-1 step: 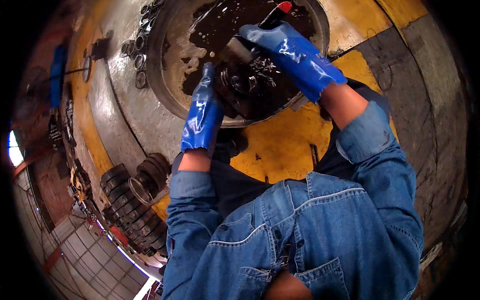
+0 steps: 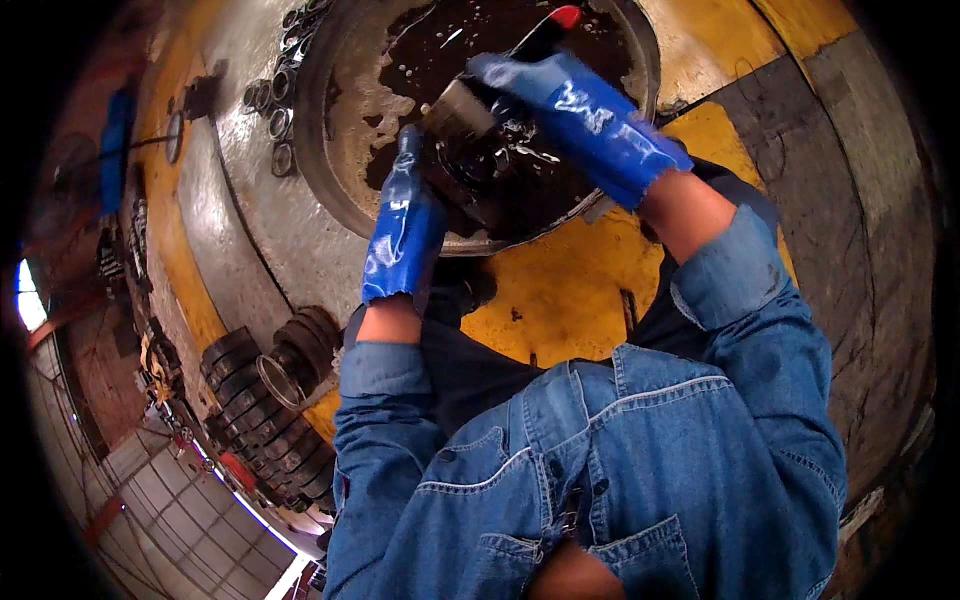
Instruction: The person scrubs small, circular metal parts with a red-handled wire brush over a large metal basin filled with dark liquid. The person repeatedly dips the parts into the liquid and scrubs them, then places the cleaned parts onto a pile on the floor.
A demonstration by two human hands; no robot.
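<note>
Both my hands wear blue rubber gloves and are over a wide round metal basin point(image 2: 318, 150) of dark, oily liquid point(image 2: 590, 75). My right hand point(image 2: 590, 115) is closed around a flat brush point(image 2: 462, 108) with pale bristles and a dark, red-tipped handle. The bristles point left, above a dark, wet, round metal part point(image 2: 485, 165). My left hand point(image 2: 405, 225) is at the left side of that part, thumb up along it, the other fingers hidden beneath. Whether the bristles touch the part I cannot tell.
Several small metal rings point(image 2: 282, 85) lie on the grey surface left of the basin. Dark ridged round parts point(image 2: 250, 390) and a short cylinder with a bright rim point(image 2: 285, 380) stand at lower left. Yellow floor point(image 2: 560, 290) shows between my legs.
The brush has shifted a little left, its bristles now showing broader and brighter. My right hand has moved slightly left with it; my left hand has barely moved.
</note>
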